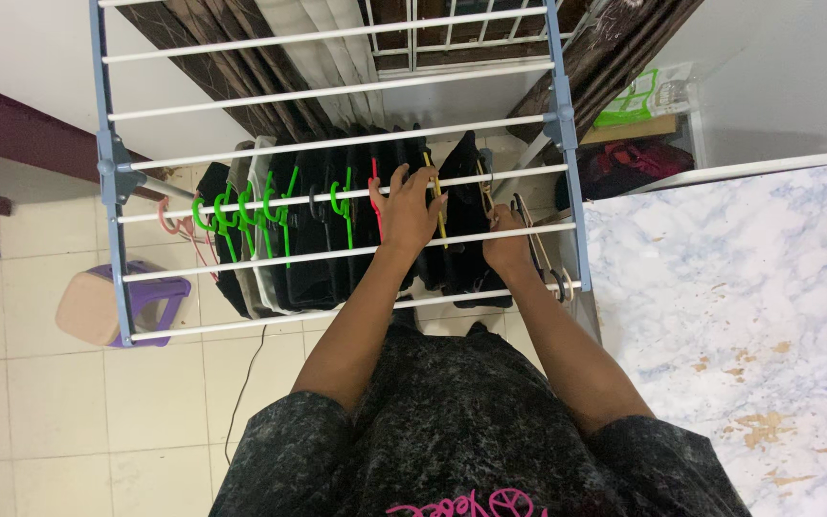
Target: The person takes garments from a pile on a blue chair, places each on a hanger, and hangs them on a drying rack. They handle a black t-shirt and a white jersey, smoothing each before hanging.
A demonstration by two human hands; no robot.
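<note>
From the head view we look straight down on a drying rack (pixel 337 144) with white rails and blue side bars, and our two arms reach through it. Our left hand (pixel 407 213) lies fingers spread over the rail, fingertips on the dark garments (pixel 318 258) hanging below; a red hanger (pixel 374 191) sits right at its thumb side and a yellow hanger (pixel 435 206) just at its other edge. The grip here is loose and mostly open, resting on the clothes rather than clamped round anything. Beyond that hand, further out to the left, runs a row of green hangers (pixel 241 211), then a pink hanger (pixel 169 222) at the far end. Our right hand (pixel 506 244) sits just beside the left, curled near a rail and the dark wire hangers (pixel 533 244) on its outer side; we cannot tell whether that grip has closed on one. Below the rack, a purple stool (pixel 117 302) stands on the tiled floor (pixel 98 412). To the right, a marbled worktop (pixel 739 316).
</note>
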